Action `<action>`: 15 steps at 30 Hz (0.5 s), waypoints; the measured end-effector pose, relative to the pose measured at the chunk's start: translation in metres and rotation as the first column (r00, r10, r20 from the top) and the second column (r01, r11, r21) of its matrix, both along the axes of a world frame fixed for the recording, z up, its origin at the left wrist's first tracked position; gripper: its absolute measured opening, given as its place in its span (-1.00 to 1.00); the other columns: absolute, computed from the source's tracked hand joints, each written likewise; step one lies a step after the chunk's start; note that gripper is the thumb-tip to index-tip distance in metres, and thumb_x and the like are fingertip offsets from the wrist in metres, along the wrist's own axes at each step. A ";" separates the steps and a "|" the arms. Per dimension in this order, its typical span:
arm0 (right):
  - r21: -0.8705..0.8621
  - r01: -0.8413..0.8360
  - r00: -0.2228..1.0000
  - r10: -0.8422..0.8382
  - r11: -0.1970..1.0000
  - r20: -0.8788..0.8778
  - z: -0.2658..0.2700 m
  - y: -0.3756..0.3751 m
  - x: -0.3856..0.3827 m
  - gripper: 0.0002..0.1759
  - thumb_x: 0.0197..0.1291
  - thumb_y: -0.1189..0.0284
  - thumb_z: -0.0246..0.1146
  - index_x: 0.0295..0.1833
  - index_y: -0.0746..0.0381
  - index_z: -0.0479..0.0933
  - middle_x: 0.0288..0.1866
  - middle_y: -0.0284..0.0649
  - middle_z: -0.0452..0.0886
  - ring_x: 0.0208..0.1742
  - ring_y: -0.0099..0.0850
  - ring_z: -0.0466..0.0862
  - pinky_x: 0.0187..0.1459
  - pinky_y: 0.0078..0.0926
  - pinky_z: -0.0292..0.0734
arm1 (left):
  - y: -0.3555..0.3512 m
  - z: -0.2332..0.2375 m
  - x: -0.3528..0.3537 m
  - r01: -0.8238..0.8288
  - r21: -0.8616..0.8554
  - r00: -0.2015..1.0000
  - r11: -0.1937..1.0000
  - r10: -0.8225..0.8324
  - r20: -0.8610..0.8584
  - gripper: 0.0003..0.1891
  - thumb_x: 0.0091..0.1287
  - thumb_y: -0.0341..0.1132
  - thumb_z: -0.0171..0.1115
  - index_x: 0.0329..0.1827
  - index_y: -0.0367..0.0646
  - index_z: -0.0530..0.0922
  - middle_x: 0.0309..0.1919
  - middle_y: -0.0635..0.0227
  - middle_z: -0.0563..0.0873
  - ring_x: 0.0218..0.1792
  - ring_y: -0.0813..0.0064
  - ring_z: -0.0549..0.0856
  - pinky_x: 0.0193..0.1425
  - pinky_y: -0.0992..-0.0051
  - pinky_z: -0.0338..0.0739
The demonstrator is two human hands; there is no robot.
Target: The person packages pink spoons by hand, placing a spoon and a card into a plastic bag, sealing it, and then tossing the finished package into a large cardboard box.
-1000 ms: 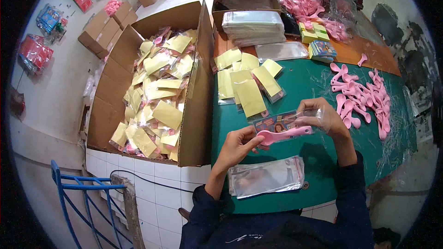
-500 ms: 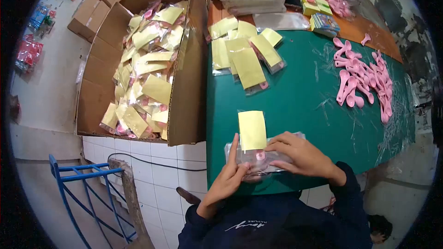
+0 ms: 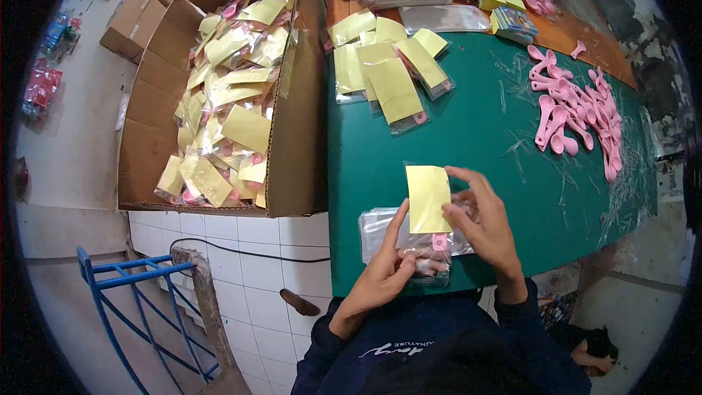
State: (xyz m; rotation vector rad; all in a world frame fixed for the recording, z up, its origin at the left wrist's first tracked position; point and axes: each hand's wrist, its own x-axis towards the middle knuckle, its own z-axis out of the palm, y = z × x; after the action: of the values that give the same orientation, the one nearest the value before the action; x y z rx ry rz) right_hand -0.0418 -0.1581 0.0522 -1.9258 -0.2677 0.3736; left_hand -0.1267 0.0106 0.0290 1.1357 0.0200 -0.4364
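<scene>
Yellow card faces up at me through the clear packet (image 3: 428, 197), which I hold low over the near edge of the green surface (image 3: 475, 139), just above the stack of empty bags (image 3: 369, 223). My left hand (image 3: 382, 272) pinches the bottom end, where the pink handle (image 3: 439, 243) shows past the card, I think to keep the piece from sliding. My right hand (image 3: 486, 223) closes its grip on the right edge and top corner to hold the film flat. Both grips are clamped on the packet. Finished packets (image 3: 387, 84) lie fanned further up the surface, beside the open cardboard box (image 3: 296, 146) and within easy reach. Loose pink spoons (image 3: 578, 117) sit piled to my right.
</scene>
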 end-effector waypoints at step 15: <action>0.384 0.225 0.971 -0.172 0.895 -0.168 -0.024 0.003 0.008 -0.52 0.03 0.66 0.25 0.12 0.34 0.34 0.08 -0.12 0.38 -0.11 -0.48 0.52 -0.11 -0.58 0.54 | -0.004 0.009 -0.007 -0.001 0.178 0.982 0.984 0.035 -0.186 -0.13 0.33 -0.50 0.09 0.46 0.01 -0.39 -0.16 0.02 0.67 -0.11 0.32 0.69 -0.12 0.48 0.60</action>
State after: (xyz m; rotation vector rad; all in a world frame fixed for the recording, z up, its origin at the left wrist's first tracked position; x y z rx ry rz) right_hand -0.0341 -0.1551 0.0283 -1.4990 -0.0516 0.2803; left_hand -0.1334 0.0069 0.0384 1.2643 0.2383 -0.5328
